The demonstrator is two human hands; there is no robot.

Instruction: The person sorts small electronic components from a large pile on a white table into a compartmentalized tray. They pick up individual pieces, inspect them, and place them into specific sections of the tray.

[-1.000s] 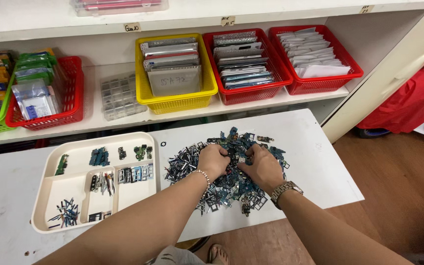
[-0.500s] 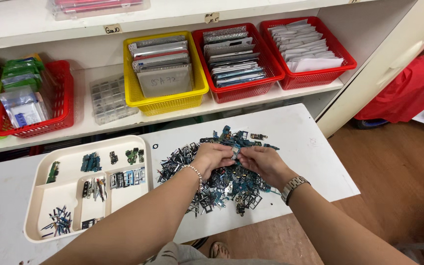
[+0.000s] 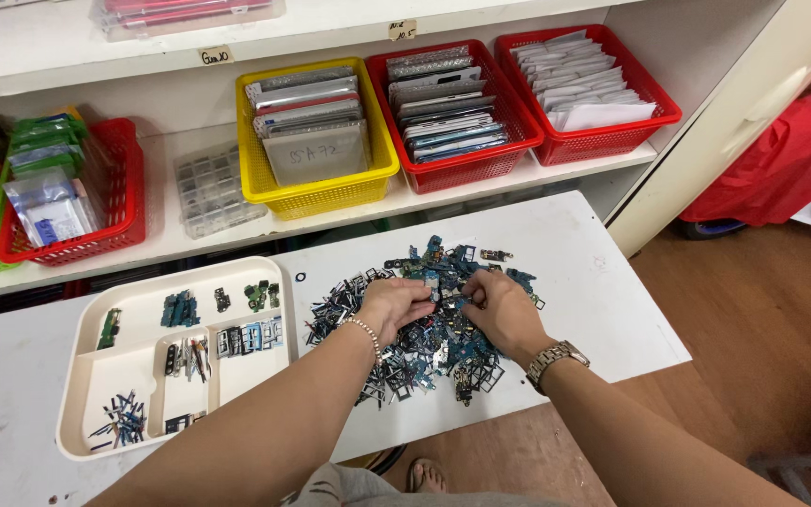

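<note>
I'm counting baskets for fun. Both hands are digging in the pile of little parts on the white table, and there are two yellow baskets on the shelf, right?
Not quite. The head view shows one yellow basket. Both hands, left hand and right hand, are in the pile of little parts on the white table.

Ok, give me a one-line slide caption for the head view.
Left hand and right hand pick through a heap of small electronic parts on a white table beside a sorting tray.
</note>
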